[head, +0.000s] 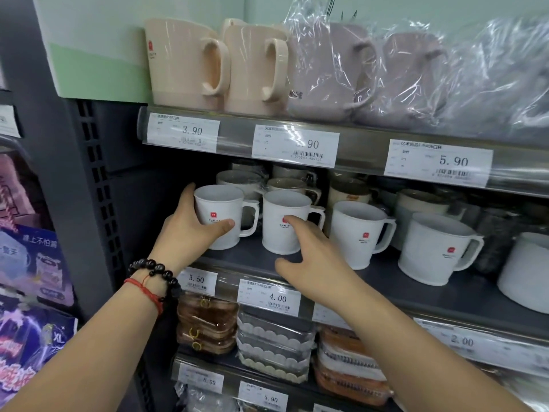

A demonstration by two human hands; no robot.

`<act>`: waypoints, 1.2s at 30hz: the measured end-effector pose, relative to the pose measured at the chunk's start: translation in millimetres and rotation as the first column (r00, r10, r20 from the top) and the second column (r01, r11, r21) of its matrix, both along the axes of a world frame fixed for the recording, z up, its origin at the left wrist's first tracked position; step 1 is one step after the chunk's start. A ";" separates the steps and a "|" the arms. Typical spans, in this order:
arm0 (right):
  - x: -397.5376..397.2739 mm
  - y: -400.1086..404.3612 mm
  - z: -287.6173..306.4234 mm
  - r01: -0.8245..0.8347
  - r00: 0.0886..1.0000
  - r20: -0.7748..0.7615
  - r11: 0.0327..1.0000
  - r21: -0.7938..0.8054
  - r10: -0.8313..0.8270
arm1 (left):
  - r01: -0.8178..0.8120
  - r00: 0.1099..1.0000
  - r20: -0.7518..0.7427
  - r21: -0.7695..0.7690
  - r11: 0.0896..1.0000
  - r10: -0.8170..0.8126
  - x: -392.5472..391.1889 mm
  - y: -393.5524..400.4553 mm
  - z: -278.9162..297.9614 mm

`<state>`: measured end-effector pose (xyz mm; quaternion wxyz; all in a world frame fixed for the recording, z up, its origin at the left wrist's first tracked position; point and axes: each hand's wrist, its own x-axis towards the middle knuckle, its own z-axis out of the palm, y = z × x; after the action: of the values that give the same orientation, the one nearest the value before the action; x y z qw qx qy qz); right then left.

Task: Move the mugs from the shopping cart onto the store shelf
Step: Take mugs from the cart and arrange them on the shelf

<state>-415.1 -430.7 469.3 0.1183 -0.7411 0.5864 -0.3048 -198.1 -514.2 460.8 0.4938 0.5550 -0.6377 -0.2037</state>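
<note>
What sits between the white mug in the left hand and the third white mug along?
Another white plastic mug, touched by the right hand, seen from the head camera.

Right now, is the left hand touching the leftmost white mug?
Touching. The head view shows the left hand wrapped around the leftmost white mug, thumb across its front under the red logo, fingers behind its left side.

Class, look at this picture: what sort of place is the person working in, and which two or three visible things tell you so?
Most likely a shop's housewares aisle. Printed price tags run along the shelf edge, identical white mugs stand in rows, and some pitchers above are in plastic wrapping.
</note>
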 end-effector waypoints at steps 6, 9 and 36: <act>3.5 -5.6 -2.5 -0.013 0.999 -0.047 1.000 -0.004 0.013 | 0.003 0.999 -0.051 -0.002 1.000 -0.003 4.7 2.3 1.6; 3.2 -6.8 -4.4 -0.015 0.998 -0.061 1.000 -0.011 0.015 | 0.018 0.999 -0.042 0.003 1.000 -0.018 5.2 2.3 1.6; -72.4 12.1 -1.7 0.387 0.920 0.086 0.850 -0.357 -0.382 | 0.098 0.983 0.185 -0.452 0.887 -0.014 -74.2 47.2 8.2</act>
<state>-487.5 -418.6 467.7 -0.0819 -0.6159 0.6545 -0.4309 -272.2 -467.0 469.0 0.5463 0.4197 -0.7247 -0.0114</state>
